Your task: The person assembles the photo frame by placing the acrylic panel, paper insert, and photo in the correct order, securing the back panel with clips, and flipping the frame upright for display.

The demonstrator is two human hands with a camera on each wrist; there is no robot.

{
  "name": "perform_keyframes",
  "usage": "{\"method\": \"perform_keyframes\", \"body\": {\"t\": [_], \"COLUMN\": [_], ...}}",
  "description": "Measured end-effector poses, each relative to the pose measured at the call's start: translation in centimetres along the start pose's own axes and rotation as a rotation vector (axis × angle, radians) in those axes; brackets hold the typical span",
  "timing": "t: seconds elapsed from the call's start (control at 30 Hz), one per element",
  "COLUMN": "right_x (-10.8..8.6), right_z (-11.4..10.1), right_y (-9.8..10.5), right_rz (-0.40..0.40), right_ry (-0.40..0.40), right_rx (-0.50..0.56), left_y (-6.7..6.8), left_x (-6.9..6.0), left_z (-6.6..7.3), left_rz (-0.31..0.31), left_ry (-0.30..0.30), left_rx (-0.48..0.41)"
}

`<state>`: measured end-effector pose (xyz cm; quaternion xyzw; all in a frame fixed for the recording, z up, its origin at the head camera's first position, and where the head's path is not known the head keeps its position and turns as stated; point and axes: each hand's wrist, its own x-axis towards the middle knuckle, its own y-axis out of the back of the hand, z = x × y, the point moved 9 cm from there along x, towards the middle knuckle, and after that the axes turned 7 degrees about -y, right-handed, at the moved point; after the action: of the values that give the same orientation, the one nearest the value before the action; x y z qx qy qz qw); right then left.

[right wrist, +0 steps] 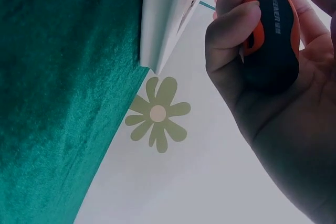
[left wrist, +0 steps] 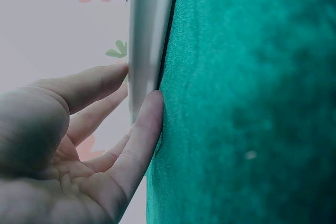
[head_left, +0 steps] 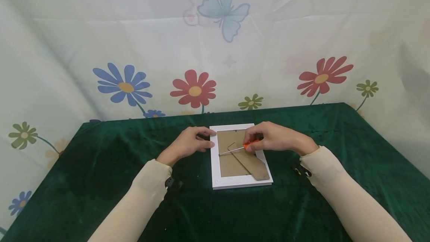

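A white picture frame (head_left: 215,167) lies face down on the dark green cloth, its brown backing board (head_left: 231,167) and angled stand leg (head_left: 260,167) uppermost. My right hand (head_left: 268,136) grips the orange-and-black handle of a screwdriver (head_left: 232,151). The thin metal shaft crosses the backing, its tip at the inner left border. In the right wrist view, fingers curl round that handle (right wrist: 281,40). At the frame's left edge, my left hand (head_left: 189,143) rests its extended fingers and thumb against the white border. The left wrist view shows fingertips (left wrist: 152,111) touching the frame's side.
Green velvet cloth (head_left: 100,189) covers the table, whose far edge lies beyond the frame. Behind hangs a pale curtain (head_left: 268,59) printed with flowers and a butterfly. Dark wrist devices (head_left: 169,182) sit at both cuffs.
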<state>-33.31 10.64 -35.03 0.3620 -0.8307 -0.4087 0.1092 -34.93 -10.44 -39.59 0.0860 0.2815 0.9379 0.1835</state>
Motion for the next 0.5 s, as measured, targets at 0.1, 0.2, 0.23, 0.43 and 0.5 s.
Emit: {"method": "perform_keyframes", "body": {"t": [0.1, 0.2, 0.23, 0.43, 0.5], "right_x": [0.09, 0.03, -0.02, -0.12, 0.01], "right_z": [-0.19, -0.35, -0.41, -0.75, -0.93], "right_y": [-0.05, -0.07, -0.07, -0.04, 0.01], "right_rz": [-0.003, -0.009, -0.01, -0.018, -0.025], "right_ry": [0.009, 0.002, 0.001, -0.009, -0.013], "right_rx": [-0.011, -0.028, -0.036, -0.075, -0.087], "left_y": [0.14, 0.17, 0.14, 0.0, -0.02], "left_x": [-0.09, -0.11, -0.09, -0.02, 0.0], "left_z": [0.08, 0.17, 0.23, 0.16, 0.03], "left_rz": [0.003, 0.005, 0.003, 0.007, 0.008], "left_ry": [-0.001, -0.003, -0.009, -0.006, 0.005], "left_rx": [-0.001, -0.004, -0.004, 0.002, -0.001]}}
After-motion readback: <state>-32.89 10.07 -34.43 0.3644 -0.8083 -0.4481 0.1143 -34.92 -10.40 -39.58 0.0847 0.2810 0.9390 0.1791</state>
